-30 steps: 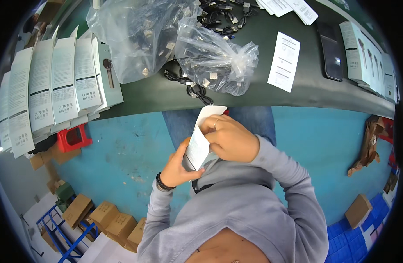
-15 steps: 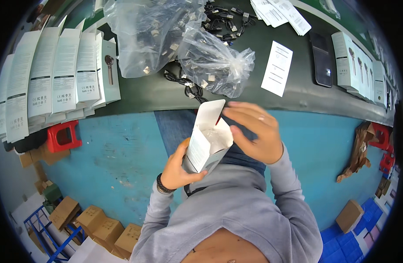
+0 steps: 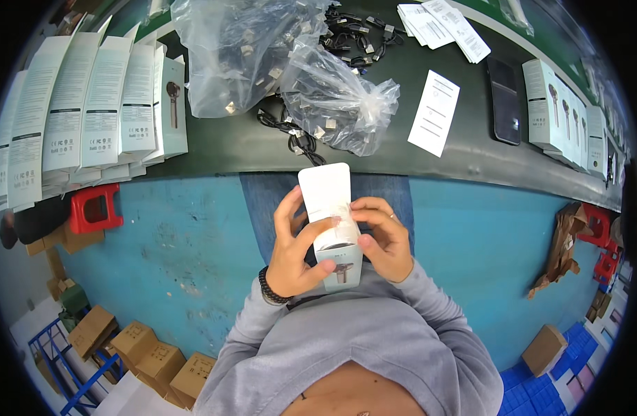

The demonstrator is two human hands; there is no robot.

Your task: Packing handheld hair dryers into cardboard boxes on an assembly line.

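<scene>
A small white and pale blue carton stands in front of my body, its long white top flap raised at the far side. A picture of a dark handheld device is printed on its near face. My left hand grips the carton's left side, its thumb on the front and its fingers at the open mouth. From the right, my right hand holds the carton's edge, fingertips at the base of the flap. Something clear and shiny shows at the mouth, partly covered by my fingers.
On the dark bench lie clear plastic bags of cables, loose black cables, a white printed sheet and a black phone. Similar cartons stand in rows at left and right. Red stools are below the bench.
The carton has turned so its printed front faces me. My right hand has come in from the right onto its edge, and my left fingers have moved up to the mouth.
</scene>
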